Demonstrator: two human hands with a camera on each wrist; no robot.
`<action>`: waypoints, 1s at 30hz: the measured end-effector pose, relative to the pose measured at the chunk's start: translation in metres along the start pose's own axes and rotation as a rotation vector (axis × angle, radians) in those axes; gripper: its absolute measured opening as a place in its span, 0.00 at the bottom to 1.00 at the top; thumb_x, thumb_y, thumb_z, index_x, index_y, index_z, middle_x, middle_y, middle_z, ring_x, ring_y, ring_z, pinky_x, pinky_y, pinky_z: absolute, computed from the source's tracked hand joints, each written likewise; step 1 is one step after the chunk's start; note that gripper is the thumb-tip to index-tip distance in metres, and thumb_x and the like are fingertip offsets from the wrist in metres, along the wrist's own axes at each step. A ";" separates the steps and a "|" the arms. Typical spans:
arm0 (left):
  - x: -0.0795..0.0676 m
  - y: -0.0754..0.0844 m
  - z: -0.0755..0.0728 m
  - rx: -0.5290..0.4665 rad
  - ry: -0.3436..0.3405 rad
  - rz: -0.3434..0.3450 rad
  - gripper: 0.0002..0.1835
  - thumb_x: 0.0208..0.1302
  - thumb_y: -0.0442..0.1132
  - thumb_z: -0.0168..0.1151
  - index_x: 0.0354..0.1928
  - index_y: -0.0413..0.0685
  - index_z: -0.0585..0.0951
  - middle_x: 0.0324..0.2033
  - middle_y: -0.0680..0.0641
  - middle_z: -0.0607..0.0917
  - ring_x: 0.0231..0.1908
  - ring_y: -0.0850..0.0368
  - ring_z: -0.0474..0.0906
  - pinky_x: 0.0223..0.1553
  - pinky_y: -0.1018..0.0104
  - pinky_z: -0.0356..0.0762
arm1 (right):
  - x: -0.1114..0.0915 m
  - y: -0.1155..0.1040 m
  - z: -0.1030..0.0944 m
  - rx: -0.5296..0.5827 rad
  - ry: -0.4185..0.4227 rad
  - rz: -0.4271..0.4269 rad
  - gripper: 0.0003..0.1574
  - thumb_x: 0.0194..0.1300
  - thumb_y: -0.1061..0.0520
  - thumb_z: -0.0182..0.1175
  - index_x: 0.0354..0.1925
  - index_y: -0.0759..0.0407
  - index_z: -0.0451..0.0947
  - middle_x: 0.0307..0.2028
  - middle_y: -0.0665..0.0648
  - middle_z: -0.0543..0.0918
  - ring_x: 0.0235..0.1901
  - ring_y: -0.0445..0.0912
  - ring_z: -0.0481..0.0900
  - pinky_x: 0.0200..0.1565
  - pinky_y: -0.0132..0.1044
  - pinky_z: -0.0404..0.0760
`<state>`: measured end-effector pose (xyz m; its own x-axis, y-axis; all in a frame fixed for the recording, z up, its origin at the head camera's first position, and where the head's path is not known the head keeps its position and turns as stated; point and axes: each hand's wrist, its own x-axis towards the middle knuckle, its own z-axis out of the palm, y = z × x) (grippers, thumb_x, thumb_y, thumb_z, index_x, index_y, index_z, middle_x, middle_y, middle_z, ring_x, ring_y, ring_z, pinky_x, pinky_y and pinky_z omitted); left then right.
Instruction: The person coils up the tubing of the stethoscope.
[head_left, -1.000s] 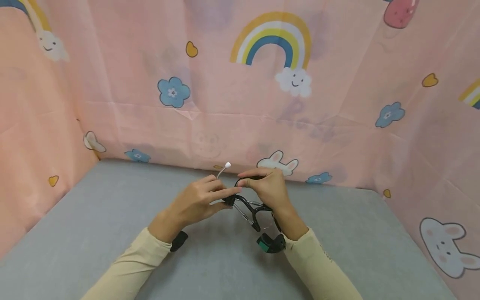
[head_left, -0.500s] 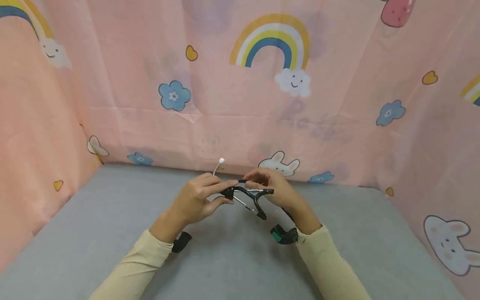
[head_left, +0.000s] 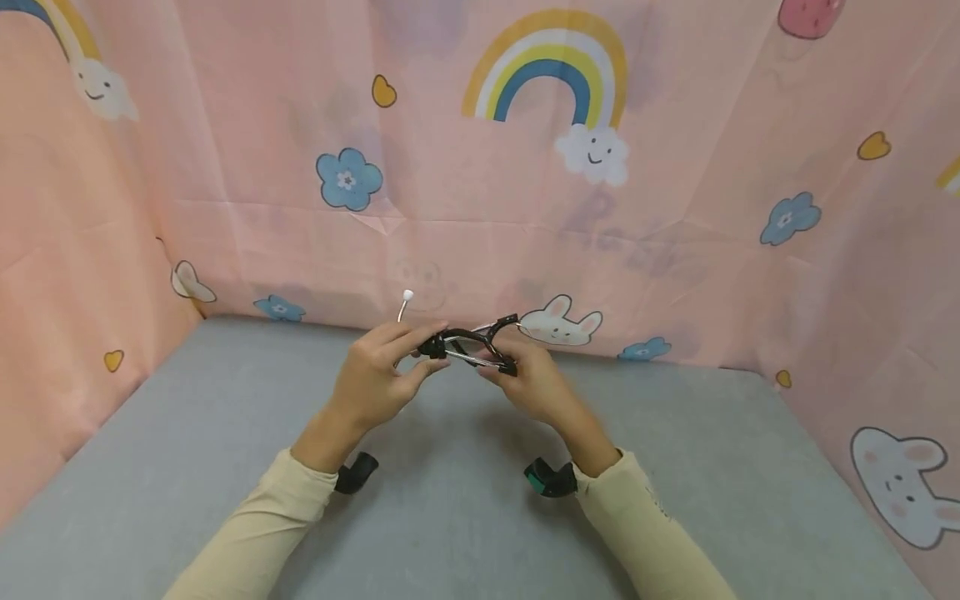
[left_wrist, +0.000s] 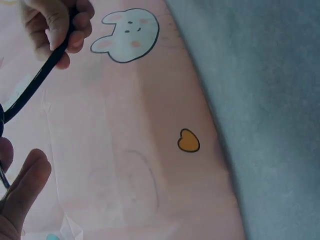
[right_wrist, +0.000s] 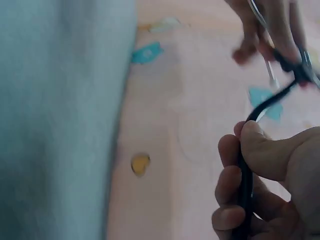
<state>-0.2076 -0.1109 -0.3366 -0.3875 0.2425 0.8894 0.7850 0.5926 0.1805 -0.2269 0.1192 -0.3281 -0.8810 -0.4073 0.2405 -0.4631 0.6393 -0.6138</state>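
Note:
Both hands hold a stethoscope [head_left: 471,335] up above the table. My left hand [head_left: 367,375] pinches its bunched black part between thumb and fingers. A thin metal ear tube with a white ear tip [head_left: 408,295] sticks up beyond that hand. My right hand [head_left: 538,385] is at the other side, behind the black fork and metal tubes. In the right wrist view, the right hand's fingers [right_wrist: 229,182] and thumb curl around the black tubing [right_wrist: 245,187]. The left wrist view has the same tubing [left_wrist: 32,90] running from the right hand [left_wrist: 55,25]. The chest piece cannot be made out.
A grey table [head_left: 450,533] lies under the hands. Pink printed cloth [head_left: 465,200] hangs at the back and both sides. Black wrist devices [head_left: 356,473] sit on both wrists.
The stethoscope and left hand have moved up and left. The right hand moved away, then came back inward lower on the tubing. The black fork has swung upward.

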 end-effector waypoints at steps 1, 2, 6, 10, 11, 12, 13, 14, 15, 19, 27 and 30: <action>0.001 -0.001 -0.002 0.006 0.014 -0.023 0.27 0.46 0.39 0.81 0.52 0.44 0.86 0.34 0.47 0.89 0.30 0.56 0.78 0.28 0.64 0.76 | 0.000 -0.004 0.004 -0.014 0.002 -0.022 0.10 0.69 0.53 0.63 0.45 0.56 0.84 0.39 0.56 0.86 0.33 0.45 0.79 0.36 0.37 0.77; 0.001 -0.002 -0.003 0.009 0.025 -0.045 0.27 0.46 0.38 0.81 0.52 0.44 0.86 0.34 0.47 0.89 0.30 0.56 0.79 0.29 0.64 0.77 | 0.000 -0.008 0.007 -0.021 0.007 -0.034 0.10 0.69 0.53 0.63 0.45 0.55 0.85 0.39 0.55 0.87 0.32 0.44 0.78 0.35 0.35 0.76; 0.003 -0.005 -0.009 0.017 0.050 -0.095 0.27 0.46 0.37 0.81 0.52 0.43 0.85 0.32 0.46 0.89 0.31 0.54 0.81 0.31 0.61 0.80 | -0.001 -0.018 0.017 -0.048 0.055 -0.092 0.10 0.67 0.54 0.65 0.45 0.54 0.88 0.37 0.54 0.90 0.28 0.41 0.79 0.31 0.32 0.76; 0.004 -0.005 -0.010 0.005 0.056 -0.121 0.23 0.47 0.37 0.80 0.49 0.44 0.87 0.33 0.46 0.90 0.33 0.53 0.82 0.30 0.61 0.79 | -0.003 -0.023 0.022 -0.047 0.083 -0.108 0.08 0.65 0.55 0.67 0.42 0.53 0.88 0.36 0.52 0.90 0.30 0.42 0.81 0.32 0.34 0.79; 0.004 -0.005 -0.010 0.006 0.055 -0.125 0.22 0.47 0.37 0.80 0.48 0.44 0.87 0.34 0.46 0.90 0.33 0.53 0.83 0.30 0.61 0.79 | -0.003 -0.024 0.023 -0.055 0.083 -0.115 0.08 0.65 0.55 0.67 0.42 0.53 0.88 0.37 0.51 0.89 0.32 0.43 0.82 0.33 0.35 0.81; 0.004 -0.005 -0.010 0.007 0.055 -0.130 0.22 0.48 0.37 0.80 0.48 0.45 0.87 0.34 0.47 0.90 0.33 0.53 0.83 0.30 0.62 0.78 | -0.004 -0.024 0.024 -0.069 0.082 -0.128 0.08 0.65 0.54 0.66 0.42 0.53 0.88 0.38 0.51 0.89 0.34 0.43 0.83 0.35 0.37 0.82; 0.004 -0.005 -0.010 0.010 0.056 -0.136 0.21 0.48 0.37 0.80 0.47 0.45 0.87 0.34 0.47 0.90 0.33 0.53 0.83 0.29 0.62 0.78 | -0.005 -0.025 0.025 -0.077 0.081 -0.143 0.08 0.66 0.54 0.66 0.42 0.53 0.87 0.40 0.51 0.89 0.36 0.44 0.85 0.38 0.39 0.83; 0.004 -0.005 -0.010 0.014 0.059 -0.139 0.21 0.48 0.37 0.80 0.47 0.45 0.88 0.34 0.46 0.90 0.33 0.53 0.83 0.29 0.62 0.78 | -0.005 -0.026 0.026 -0.086 0.081 -0.162 0.08 0.66 0.54 0.66 0.42 0.53 0.87 0.41 0.51 0.89 0.38 0.45 0.85 0.39 0.40 0.84; 0.004 -0.005 -0.010 0.016 0.064 -0.144 0.21 0.48 0.37 0.80 0.46 0.44 0.88 0.34 0.46 0.90 0.33 0.53 0.84 0.29 0.62 0.79 | -0.006 -0.026 0.027 -0.094 0.084 -0.183 0.09 0.66 0.54 0.66 0.43 0.54 0.87 0.42 0.51 0.88 0.40 0.46 0.86 0.41 0.42 0.85; 0.006 -0.007 -0.011 0.000 0.089 -0.170 0.21 0.45 0.36 0.81 0.45 0.41 0.88 0.33 0.43 0.90 0.30 0.52 0.85 0.28 0.60 0.81 | -0.007 -0.029 0.027 -0.098 0.117 -0.249 0.07 0.65 0.55 0.66 0.42 0.54 0.87 0.41 0.52 0.88 0.39 0.45 0.85 0.41 0.41 0.85; 0.007 -0.006 -0.015 -0.040 0.036 -0.427 0.25 0.42 0.36 0.82 0.43 0.41 0.81 0.28 0.42 0.90 0.28 0.51 0.88 0.31 0.56 0.85 | -0.009 -0.034 0.028 -0.150 0.176 -0.350 0.05 0.63 0.57 0.69 0.39 0.54 0.87 0.35 0.51 0.88 0.33 0.42 0.83 0.35 0.36 0.83; 0.006 -0.005 -0.014 -0.017 0.021 -0.442 0.22 0.43 0.36 0.82 0.39 0.42 0.79 0.29 0.41 0.89 0.28 0.49 0.88 0.31 0.55 0.85 | -0.010 -0.034 0.029 -0.160 0.204 -0.388 0.07 0.62 0.55 0.70 0.39 0.55 0.87 0.34 0.51 0.87 0.32 0.41 0.80 0.34 0.33 0.81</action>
<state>-0.2074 -0.1236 -0.3259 -0.6783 -0.0475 0.7332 0.5537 0.6229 0.5526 -0.1998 0.0826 -0.3310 -0.6334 -0.5100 0.5820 -0.7570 0.5644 -0.3293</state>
